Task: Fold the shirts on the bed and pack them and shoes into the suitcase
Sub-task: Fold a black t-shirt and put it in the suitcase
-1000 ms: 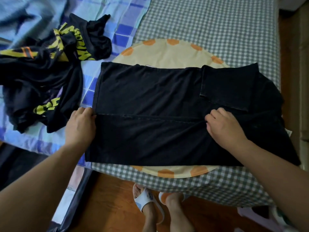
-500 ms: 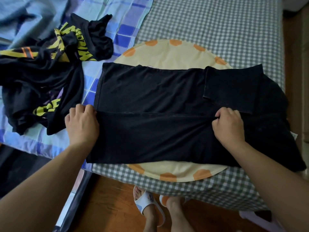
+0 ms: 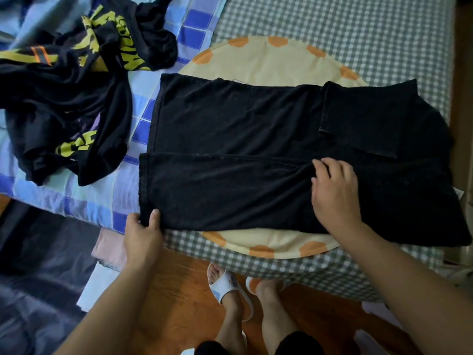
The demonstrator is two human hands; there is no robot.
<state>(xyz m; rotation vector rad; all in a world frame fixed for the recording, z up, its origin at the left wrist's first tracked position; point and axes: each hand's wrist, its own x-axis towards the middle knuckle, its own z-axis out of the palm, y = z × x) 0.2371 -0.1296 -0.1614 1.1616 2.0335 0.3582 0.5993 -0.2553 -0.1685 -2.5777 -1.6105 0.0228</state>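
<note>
Left hand (image 3: 143, 234) slid from fold line down to near-left corner of black shirt (image 3: 230, 155), now pinching it at bed's (image 3: 332, 21) near edge. Right hand (image 3: 335, 193) flat, fingers spread, pressing folded flap. Shirt's long axis runs left-right between hands.

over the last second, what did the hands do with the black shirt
The left hand slid from the fold line down to the shirt's near left corner and now pinches it, thumb on top. The right hand stayed near the fold line on the right, fingers now flatter on the cloth. The shirt kept its fold, and the pile of printed shirts did not move.
</note>
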